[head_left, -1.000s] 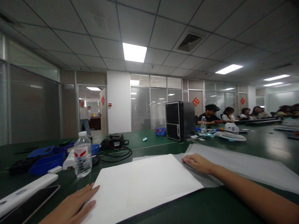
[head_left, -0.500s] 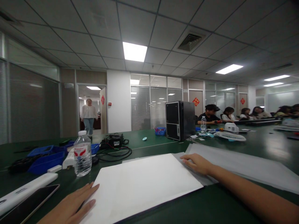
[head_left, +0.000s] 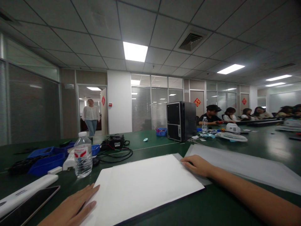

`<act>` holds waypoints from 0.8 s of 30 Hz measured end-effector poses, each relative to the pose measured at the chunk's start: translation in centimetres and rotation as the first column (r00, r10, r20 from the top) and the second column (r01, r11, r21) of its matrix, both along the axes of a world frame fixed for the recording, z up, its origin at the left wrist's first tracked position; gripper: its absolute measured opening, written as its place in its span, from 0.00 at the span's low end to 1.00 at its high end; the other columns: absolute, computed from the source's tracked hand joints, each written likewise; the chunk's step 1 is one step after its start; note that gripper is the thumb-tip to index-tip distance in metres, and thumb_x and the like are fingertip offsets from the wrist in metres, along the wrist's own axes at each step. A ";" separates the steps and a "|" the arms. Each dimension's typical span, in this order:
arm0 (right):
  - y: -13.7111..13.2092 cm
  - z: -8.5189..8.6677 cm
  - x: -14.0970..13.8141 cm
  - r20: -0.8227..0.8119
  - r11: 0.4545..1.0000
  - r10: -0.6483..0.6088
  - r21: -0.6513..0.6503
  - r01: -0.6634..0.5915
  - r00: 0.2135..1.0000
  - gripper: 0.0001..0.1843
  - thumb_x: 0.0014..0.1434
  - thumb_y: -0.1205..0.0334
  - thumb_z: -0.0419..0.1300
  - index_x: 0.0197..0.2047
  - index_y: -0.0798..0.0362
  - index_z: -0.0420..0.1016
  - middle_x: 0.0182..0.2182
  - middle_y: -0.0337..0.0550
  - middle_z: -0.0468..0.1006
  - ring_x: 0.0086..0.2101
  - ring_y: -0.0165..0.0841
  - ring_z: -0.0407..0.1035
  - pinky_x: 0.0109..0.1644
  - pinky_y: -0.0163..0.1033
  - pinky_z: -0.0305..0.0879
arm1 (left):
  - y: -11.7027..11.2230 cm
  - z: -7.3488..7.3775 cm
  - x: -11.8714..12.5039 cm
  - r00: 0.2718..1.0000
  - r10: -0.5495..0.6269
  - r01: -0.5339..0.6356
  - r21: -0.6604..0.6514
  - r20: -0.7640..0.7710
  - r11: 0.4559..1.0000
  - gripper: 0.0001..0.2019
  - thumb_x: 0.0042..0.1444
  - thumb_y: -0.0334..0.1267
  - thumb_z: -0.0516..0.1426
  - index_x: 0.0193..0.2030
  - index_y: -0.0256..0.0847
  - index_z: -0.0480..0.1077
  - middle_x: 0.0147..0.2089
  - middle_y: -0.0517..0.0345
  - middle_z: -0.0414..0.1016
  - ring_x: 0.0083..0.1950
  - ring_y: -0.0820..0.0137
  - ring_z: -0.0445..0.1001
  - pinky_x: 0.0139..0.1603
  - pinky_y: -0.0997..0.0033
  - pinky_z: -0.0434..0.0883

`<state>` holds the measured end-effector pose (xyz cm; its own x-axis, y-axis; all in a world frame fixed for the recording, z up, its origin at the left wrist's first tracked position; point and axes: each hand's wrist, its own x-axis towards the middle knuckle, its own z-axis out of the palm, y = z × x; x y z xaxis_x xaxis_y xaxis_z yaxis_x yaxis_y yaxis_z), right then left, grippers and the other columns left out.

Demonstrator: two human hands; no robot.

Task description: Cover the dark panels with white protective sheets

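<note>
A person's two bare hands rest on a large white rectangular sheet of paper [head_left: 145,185] laid flat on a dark green table [head_left: 223,207]. The left hand [head_left: 75,204] lies palm down with its fingers stretched out and close together, their tips touching the sheet's near left edge. The right hand [head_left: 196,164] lies palm down with its fingers loosely curved on the far right corner. Neither hand pinches anything.

The sheet spans the gap between the two hands, which pin it only at opposite corners. By the look of it, uneven pressure could skew or crease the paper, or slide it over the pale translucent sheet [head_left: 246,164] that lies just beyond and right of the right hand. A clear plastic water bottle with a red label [head_left: 83,155] stands near, beyond the left hand; a careless sweep of that hand could tip it towards the paper.
</note>
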<state>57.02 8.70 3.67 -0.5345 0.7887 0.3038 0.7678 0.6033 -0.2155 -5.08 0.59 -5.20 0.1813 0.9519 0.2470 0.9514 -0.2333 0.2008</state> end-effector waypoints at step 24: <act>1.0 -0.6 0.3 0.006 0.994 0.061 0.094 -0.061 0.998 0.26 0.71 0.45 0.47 0.58 0.48 0.78 0.54 0.49 0.81 0.52 0.44 0.74 0.59 0.50 0.66 | -0.9 0.4 2.4 1.000 0.018 -0.018 0.169 0.004 0.986 0.27 0.65 0.61 0.50 0.68 0.58 0.67 0.71 0.63 0.66 0.72 0.52 0.64 0.73 0.41 0.60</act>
